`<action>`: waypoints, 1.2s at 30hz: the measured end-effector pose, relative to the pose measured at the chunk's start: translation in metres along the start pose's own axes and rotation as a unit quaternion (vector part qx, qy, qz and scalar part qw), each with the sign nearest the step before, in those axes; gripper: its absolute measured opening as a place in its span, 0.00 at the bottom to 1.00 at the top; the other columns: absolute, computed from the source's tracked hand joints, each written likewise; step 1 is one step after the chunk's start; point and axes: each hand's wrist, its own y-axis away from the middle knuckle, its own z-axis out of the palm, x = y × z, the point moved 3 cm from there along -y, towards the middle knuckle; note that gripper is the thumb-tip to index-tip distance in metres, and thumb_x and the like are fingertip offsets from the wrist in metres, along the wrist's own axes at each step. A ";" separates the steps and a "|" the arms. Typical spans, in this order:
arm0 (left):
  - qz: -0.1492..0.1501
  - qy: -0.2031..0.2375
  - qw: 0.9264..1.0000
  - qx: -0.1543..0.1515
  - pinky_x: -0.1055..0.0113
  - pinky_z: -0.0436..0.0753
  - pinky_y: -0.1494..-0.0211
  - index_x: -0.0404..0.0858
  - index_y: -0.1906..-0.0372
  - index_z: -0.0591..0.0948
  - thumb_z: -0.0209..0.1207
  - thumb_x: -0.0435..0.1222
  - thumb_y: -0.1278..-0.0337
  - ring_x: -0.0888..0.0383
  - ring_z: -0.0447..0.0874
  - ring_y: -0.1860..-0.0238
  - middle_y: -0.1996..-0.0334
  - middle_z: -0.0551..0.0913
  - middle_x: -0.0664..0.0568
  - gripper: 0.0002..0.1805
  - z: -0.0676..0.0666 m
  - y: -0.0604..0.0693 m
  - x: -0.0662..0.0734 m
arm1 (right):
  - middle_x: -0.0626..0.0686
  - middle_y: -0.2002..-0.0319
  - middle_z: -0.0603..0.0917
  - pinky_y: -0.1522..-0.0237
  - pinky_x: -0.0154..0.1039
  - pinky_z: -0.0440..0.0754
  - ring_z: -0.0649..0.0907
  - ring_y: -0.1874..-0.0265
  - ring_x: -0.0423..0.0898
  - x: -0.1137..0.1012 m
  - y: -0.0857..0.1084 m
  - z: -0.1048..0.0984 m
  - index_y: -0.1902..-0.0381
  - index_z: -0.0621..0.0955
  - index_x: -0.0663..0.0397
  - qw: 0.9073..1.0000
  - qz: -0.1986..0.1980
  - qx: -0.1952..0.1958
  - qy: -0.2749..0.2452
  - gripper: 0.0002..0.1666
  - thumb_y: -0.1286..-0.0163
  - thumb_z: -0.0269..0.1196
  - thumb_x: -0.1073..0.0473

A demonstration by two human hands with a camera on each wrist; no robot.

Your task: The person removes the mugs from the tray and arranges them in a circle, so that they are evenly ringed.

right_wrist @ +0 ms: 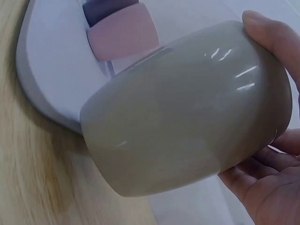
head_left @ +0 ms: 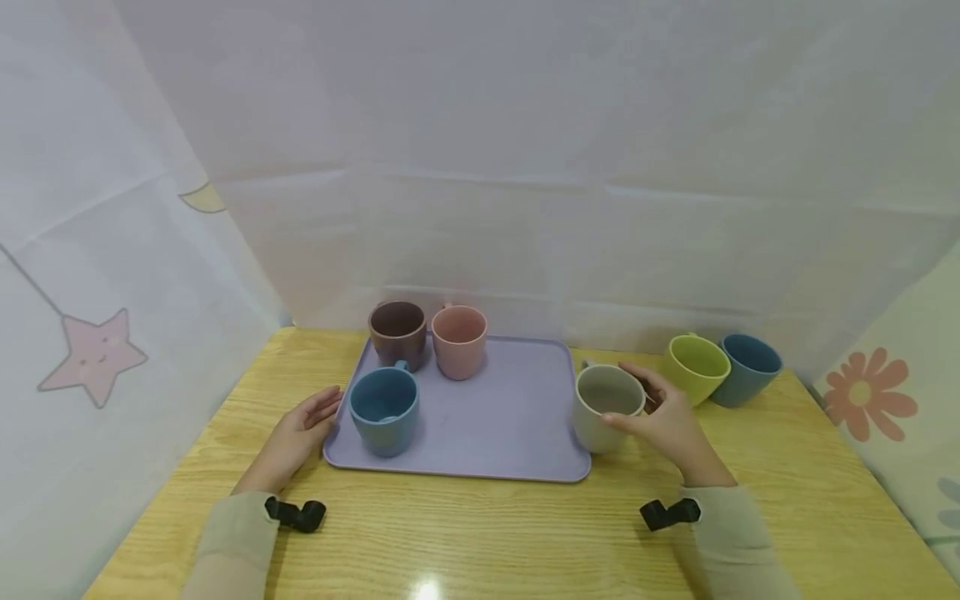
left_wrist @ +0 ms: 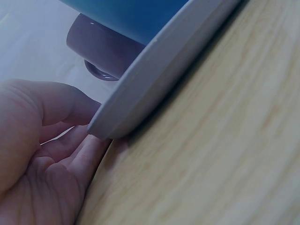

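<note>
The right hand, curled round the grey mug at the right edge of the lilac tray, right of frame centre, should keep it upright while the left hand, relaxed against the opposite edge, lends steadiness.

Left wrist: blue mug cut off at top, partly hiding brown mug. Right wrist: grey-green mug hides its own handle; right hand cut off at right edge. Head: lime mug partly covers far-right mug.
</note>
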 end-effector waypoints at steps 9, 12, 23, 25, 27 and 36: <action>0.003 0.010 1.000 -0.001 0.88 0.67 0.42 0.31 0.20 0.54 0.49 0.29 0.22 0.41 0.58 0.24 0.23 0.60 0.35 0.32 0.001 0.002 0.001 | 0.60 0.32 0.74 0.47 0.21 0.74 0.76 0.45 0.34 0.016 0.009 -0.024 0.26 0.69 0.57 1.000 0.023 0.004 0.012 0.48 0.41 0.78 0.58; 0.003 0.007 1.000 -0.001 0.89 0.67 0.43 0.31 0.20 0.54 0.49 0.29 0.22 0.41 0.59 0.24 0.23 0.60 0.35 0.32 0.001 0.002 0.001 | 0.61 0.31 0.74 0.46 0.20 0.74 0.76 0.44 0.34 0.021 0.012 -0.031 0.25 0.69 0.57 0.999 0.033 0.009 0.029 0.49 0.40 0.77 0.56; 0.010 0.010 1.000 0.000 0.88 0.67 0.42 0.31 0.21 0.54 0.49 0.29 0.23 0.40 0.58 0.24 0.24 0.60 0.35 0.32 0.001 0.003 0.003 | 0.62 0.32 0.72 0.49 0.18 0.75 0.73 0.46 0.23 0.037 0.019 -0.052 0.24 0.67 0.57 0.998 0.034 0.036 0.038 0.48 0.37 0.75 0.56; 0.010 0.012 1.000 -0.001 0.88 0.67 0.42 0.31 0.20 0.54 0.49 0.29 0.23 0.40 0.58 0.24 0.24 0.60 0.35 0.32 0.001 0.003 0.004 | 0.59 0.32 0.73 0.49 0.19 0.75 0.73 0.46 0.24 0.038 0.021 -0.055 0.24 0.67 0.57 0.998 0.037 0.041 0.036 0.47 0.37 0.75 0.57; 0.009 0.013 1.000 -0.002 0.88 0.67 0.42 0.31 0.20 0.54 0.49 0.29 0.22 0.40 0.58 0.24 0.23 0.60 0.35 0.32 0.001 0.003 0.005 | 0.55 0.34 0.75 0.49 0.19 0.76 0.74 0.46 0.24 0.040 0.023 -0.058 0.24 0.67 0.58 0.998 0.036 0.047 0.039 0.46 0.37 0.75 0.57; 0.008 0.007 1.000 0.000 0.88 0.67 0.42 0.31 0.21 0.55 0.49 0.30 0.22 0.40 0.59 0.24 0.24 0.61 0.35 0.32 0.001 0.004 0.003 | 0.58 0.33 0.73 0.51 0.17 0.74 0.71 0.46 0.21 0.045 0.029 -0.071 0.23 0.66 0.55 0.996 0.030 0.040 0.077 0.46 0.35 0.74 0.57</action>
